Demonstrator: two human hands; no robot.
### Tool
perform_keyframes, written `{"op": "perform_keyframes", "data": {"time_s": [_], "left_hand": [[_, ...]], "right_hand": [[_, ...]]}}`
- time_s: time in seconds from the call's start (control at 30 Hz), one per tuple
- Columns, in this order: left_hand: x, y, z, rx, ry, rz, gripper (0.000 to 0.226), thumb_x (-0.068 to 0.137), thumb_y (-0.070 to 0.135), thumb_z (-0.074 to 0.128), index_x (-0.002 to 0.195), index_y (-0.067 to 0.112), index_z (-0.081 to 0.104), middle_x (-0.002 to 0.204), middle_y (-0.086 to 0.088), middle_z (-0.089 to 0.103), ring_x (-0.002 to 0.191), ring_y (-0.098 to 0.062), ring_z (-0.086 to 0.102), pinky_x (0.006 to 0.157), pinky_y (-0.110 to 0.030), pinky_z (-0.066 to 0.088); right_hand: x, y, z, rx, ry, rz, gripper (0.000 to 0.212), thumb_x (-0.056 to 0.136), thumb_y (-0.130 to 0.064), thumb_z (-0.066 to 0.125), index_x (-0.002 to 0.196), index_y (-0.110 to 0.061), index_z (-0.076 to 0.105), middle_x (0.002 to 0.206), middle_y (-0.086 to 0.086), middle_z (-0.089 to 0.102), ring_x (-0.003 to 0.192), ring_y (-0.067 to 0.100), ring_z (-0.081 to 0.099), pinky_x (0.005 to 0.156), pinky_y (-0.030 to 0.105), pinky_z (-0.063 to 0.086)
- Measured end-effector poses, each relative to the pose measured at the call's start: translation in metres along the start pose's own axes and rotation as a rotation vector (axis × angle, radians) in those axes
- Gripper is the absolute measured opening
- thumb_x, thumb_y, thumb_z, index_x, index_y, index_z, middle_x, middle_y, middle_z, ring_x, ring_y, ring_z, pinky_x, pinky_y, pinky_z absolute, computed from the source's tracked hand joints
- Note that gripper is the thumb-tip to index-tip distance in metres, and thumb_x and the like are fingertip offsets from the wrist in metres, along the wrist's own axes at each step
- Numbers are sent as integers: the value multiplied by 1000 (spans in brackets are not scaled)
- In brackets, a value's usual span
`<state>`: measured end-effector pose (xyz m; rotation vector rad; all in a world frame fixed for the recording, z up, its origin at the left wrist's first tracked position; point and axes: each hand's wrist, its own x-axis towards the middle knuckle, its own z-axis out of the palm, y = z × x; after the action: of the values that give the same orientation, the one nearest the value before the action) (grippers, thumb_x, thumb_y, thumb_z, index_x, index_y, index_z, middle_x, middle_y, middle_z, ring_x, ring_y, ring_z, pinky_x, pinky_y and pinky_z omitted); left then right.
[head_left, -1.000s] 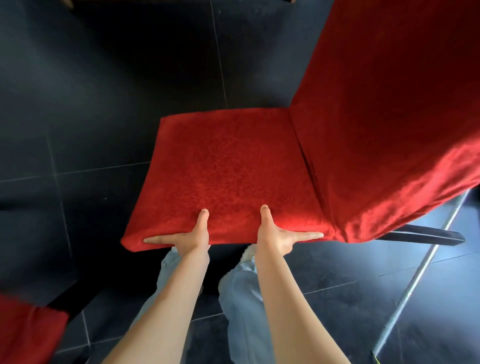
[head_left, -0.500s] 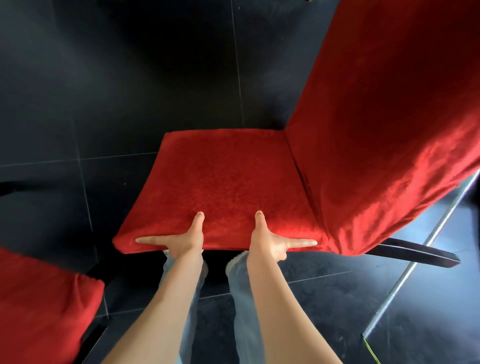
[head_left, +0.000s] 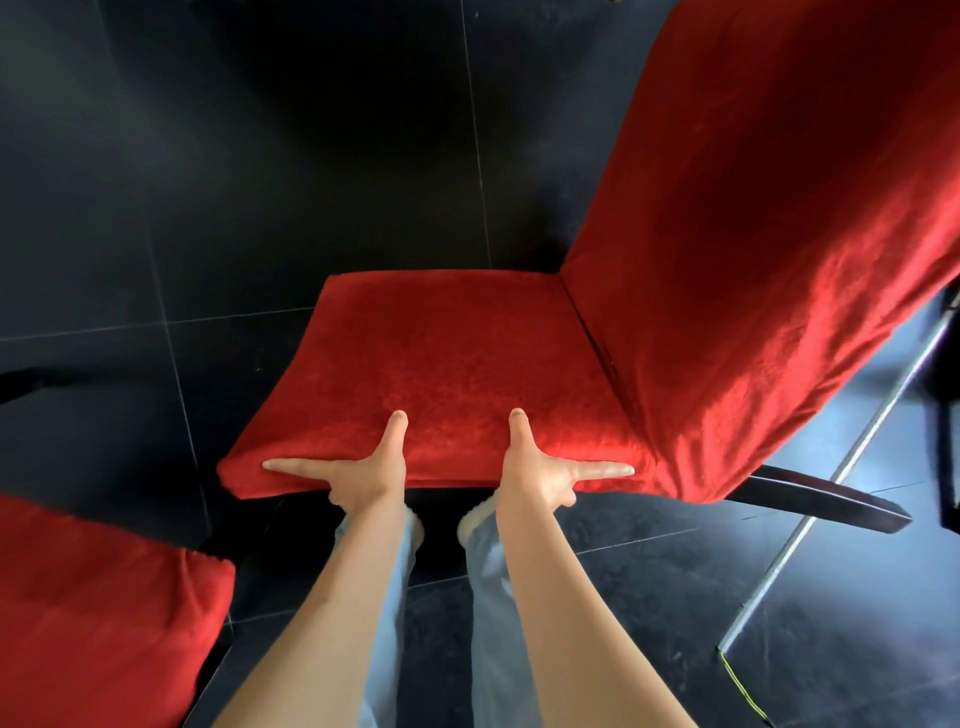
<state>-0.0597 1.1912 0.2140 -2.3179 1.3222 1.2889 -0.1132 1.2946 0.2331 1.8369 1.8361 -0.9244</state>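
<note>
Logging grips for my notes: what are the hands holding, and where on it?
The left hand and right hand grip the red chair seat by its near edge, thumbs on top.

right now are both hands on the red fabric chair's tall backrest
No, the left hand and right hand grip the near edge of the red fabric seat cushion.
</note>
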Motion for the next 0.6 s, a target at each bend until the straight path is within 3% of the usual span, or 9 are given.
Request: {"op": "perform_keyframes", "data": {"time_s": [0.17, 0.3, 0.47, 0.6], "left_hand": [[0, 3, -5, -45, -66, 167, 142, 62, 49, 83, 135, 43, -38, 133, -19, 48, 99, -17, 51, 90, -30, 36], [-6, 21, 4, -69, -38, 232, 142, 56, 54, 83, 136, 48, -34, 115, -10, 46, 85, -18, 48, 86, -33, 36], [-14, 46, 13, -75, -17, 287, 141, 50, 59, 81, 139, 49, -28, 132, -26, 45, 85, -19, 45, 84, -33, 35], [-20, 62, 19, -92, -13, 287, 139, 52, 55, 84, 137, 55, -26, 136, -28, 38, 81, -17, 42, 82, -33, 36]], "right_hand": [[0, -9, 3, 70, -21, -70, 140, 64, -49, 84, 129, -54, -39, 144, 28, 24, 79, 29, 56, 73, 41, 42], [-3, -29, 12, 109, 8, -114, 138, 64, -47, 84, 126, -60, -39, 139, 24, 27, 62, 14, 51, 68, 41, 42], [-9, -57, 15, 125, -13, -178, 134, 65, -47, 83, 125, -64, -35, 133, 25, 29, 65, 19, 58, 51, 27, 36], [-14, -72, 18, 156, -33, -206, 130, 65, -46, 83, 125, -70, -29, 144, 25, 19, 69, 19, 60, 63, 33, 44]]}}
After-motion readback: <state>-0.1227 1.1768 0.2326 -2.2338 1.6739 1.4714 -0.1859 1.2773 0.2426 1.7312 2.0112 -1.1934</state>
